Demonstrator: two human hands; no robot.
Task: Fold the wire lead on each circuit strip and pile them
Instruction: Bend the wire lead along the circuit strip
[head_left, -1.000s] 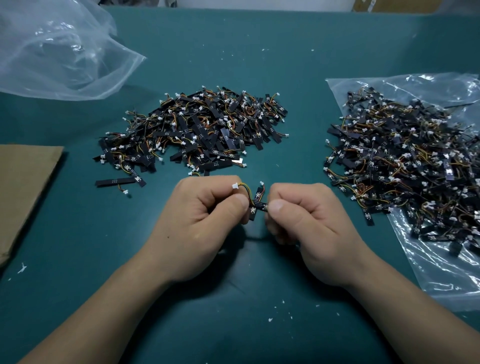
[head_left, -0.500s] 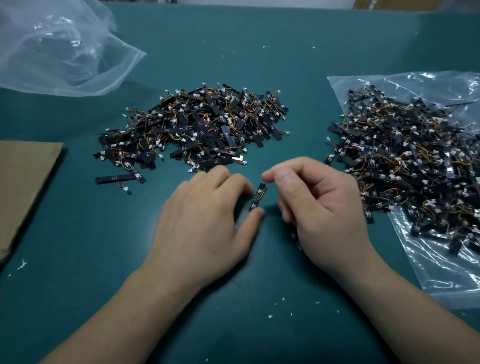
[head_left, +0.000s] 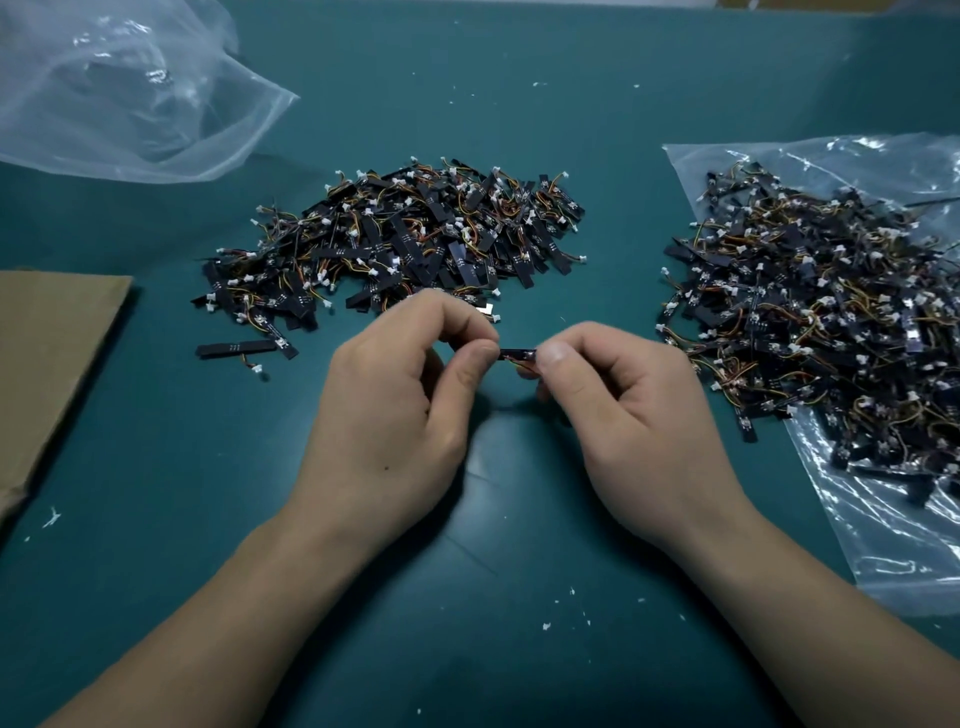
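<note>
A small black circuit strip (head_left: 517, 355) with a thin orange wire lead is held level between my two hands, above the green table. My left hand (head_left: 395, 415) pinches its left end between thumb and forefinger. My right hand (head_left: 628, 415) pinches its right end the same way. Most of the wire lead is hidden under my right fingers. Behind my hands lies a pile of strips (head_left: 395, 244) on the bare table. To the right, a larger heap of strips (head_left: 810, 312) lies on a clear plastic bag (head_left: 893, 530).
An empty clear plastic bag (head_left: 130, 93) is at the back left. A brown cardboard sheet (head_left: 47, 364) lies at the left edge. One loose strip (head_left: 234, 349) lies apart, left of my hands. White scraps dot the green table (head_left: 467, 649) near me.
Half a second ago my left hand lay flat on the table and a strip stood between the hands. Now both hands are raised and pinch a strip by its two ends.
</note>
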